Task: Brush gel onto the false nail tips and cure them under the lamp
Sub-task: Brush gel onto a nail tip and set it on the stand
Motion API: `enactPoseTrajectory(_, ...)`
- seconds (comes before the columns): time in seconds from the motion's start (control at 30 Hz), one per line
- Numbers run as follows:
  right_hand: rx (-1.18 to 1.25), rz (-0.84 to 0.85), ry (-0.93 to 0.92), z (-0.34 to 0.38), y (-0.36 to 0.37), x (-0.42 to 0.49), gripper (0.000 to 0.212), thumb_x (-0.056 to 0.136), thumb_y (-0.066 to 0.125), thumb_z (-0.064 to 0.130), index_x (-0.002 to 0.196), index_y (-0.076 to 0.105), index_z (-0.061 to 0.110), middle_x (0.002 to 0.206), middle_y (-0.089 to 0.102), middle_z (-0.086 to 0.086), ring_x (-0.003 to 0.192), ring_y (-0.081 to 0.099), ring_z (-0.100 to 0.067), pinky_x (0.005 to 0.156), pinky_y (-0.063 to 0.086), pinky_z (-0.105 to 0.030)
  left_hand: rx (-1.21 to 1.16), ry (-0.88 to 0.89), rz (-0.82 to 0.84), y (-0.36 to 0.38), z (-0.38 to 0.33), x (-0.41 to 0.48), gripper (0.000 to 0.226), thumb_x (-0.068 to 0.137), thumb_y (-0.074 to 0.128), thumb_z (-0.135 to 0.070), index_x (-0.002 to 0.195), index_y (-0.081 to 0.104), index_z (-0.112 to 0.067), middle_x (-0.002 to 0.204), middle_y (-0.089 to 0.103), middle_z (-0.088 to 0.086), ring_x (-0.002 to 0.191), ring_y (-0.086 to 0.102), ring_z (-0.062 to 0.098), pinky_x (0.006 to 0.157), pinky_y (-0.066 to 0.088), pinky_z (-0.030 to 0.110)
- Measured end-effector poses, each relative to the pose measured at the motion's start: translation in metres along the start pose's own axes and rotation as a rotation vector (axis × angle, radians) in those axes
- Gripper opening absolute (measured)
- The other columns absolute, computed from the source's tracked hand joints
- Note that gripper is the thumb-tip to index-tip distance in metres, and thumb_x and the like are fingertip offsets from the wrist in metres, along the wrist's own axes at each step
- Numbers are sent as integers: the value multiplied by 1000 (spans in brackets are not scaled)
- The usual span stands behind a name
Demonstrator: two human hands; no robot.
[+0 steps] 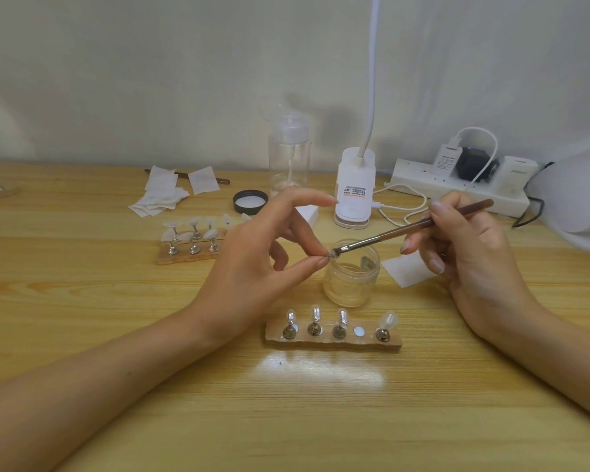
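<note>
Pinching the nail tip [328, 256] in the left hand [252, 253] over the jar [351, 281], touching it with the brush [406, 229] slanting down-left from the gripping right hand [470, 250]

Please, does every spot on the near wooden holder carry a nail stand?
No, the near wooden holder has one bare white disc showing between its stands.

Only the hands and forearms of a person are seen. The left hand [252, 253] and the left forearm [99, 376] are shown bare as far as the edge of the view. The right hand [474, 253] and the right forearm [559, 342] are shown bare in the same way. The fingers [307, 197] are long and slender. The fingernails [436, 265] are kept a little longer than the fingertips and are shaped to a rounded oval with a smooth surface.
</note>
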State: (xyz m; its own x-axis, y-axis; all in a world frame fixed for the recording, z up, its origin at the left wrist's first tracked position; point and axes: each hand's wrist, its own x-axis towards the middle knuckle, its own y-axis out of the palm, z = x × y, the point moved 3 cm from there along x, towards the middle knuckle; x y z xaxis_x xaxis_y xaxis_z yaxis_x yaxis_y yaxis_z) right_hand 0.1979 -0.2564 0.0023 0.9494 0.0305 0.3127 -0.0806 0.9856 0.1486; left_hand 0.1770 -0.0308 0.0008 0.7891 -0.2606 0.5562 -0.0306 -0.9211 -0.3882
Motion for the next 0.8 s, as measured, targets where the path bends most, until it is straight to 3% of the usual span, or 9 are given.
enactPoseTrajectory(0.13,3,-62,1,-1,-4,1,25,97,55,29,74,47,21,62,68,-6,40,36,-10,45,29,-19,9,-2,-2,0,0,0,54,87,77,-3,130,55,-27,84,69,-7,93,70,15,58,50,26)
enactPoseTrajectory(0.27,20,5,-18,0,-2,1,24,95,55,32,76,47,21,64,69,-6,39,37,-9,43,32,-16,16,6,-3,0,0,0,53,87,77,-4,131,55,-27,84,69,-9,93,70,13,59,49,23)
enactPoseTrajectory(0.4,2,-41,20,-2,-3,1,21,88,57,35,76,47,21,62,68,-6,40,36,-9,42,31,-14,23,16,-8,0,-1,0,53,87,76,-7,130,55,-30,85,69,-8,92,70,15,56,49,29)
enactPoseTrajectory(0.53,46,-3,-12,-1,-4,2,24,94,58,34,77,48,21,64,69,-6,38,36,-8,44,34,-15,35,21,-5,1,-1,0,53,87,75,-10,130,54,-34,85,69,-8,89,68,18,55,47,38)
enactPoseTrajectory(0.67,17,2,21,-4,-2,2,25,87,62,40,75,50,23,64,69,-7,39,36,-9,43,31,-15,54,24,-9,0,0,0,52,87,73,-14,128,54,-39,86,69,-10,77,65,24,55,44,43)
enactPoseTrajectory(0.8,42,-41,23,-4,-6,3,22,87,59,38,75,50,23,64,68,-7,38,34,-9,43,30,-17,58,25,-11,1,-1,0,50,87,73,-14,127,55,-38,85,69,-10,78,64,23,56,43,43)
